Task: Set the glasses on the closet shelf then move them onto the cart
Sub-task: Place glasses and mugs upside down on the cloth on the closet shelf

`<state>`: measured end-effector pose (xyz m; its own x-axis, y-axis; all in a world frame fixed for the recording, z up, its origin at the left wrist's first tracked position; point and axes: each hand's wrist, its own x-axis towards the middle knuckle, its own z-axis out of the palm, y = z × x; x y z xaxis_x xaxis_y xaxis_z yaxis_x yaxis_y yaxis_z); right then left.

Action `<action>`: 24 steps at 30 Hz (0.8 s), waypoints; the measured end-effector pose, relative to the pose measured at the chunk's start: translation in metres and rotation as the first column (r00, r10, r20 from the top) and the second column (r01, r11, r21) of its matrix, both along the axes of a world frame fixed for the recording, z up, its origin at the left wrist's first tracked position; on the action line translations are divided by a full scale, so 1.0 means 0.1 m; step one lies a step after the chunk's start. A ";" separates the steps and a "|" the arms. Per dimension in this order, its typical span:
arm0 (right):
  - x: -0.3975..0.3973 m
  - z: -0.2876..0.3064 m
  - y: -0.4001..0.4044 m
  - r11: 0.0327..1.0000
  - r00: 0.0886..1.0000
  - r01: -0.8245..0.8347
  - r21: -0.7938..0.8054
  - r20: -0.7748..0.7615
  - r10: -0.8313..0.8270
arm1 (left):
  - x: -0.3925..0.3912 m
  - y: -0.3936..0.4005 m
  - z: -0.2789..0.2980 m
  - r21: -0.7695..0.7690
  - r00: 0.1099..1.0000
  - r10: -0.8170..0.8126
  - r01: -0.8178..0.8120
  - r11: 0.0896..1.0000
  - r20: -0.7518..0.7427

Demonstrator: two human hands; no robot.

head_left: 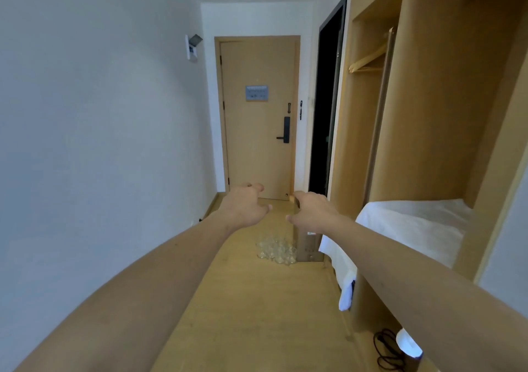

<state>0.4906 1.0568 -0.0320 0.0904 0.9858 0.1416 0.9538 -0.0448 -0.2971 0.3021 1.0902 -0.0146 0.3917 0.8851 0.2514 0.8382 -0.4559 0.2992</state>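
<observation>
The glasses (275,250) sit clustered on the floor beside a cardboard box (308,243). The left hand (247,204) and right hand (313,210) reach forward, loosely curled and empty. The cloth-covered closet shelf (414,217) holds none yet; nothing appears done.

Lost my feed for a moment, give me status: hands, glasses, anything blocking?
Left hand and right hand empty, fingers loosely curled, outstretched. Glasses clustered on floor beside cardboard box. Path clear.
</observation>
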 end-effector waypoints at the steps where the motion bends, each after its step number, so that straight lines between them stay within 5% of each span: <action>1: -0.01 0.02 0.14 1.000 1.000 0.010 0.000 -0.002 -0.010 | 0.00 0.16 0.03 0.001 1.000 -0.006 0.006 1.000 0.004; 24: 0.41 -0.36 3.24 0.991 0.990 0.126 -0.036 -0.066 -0.128 | 0.54 3.39 -0.28 -0.066 0.997 -0.075 0.074 0.995 -0.015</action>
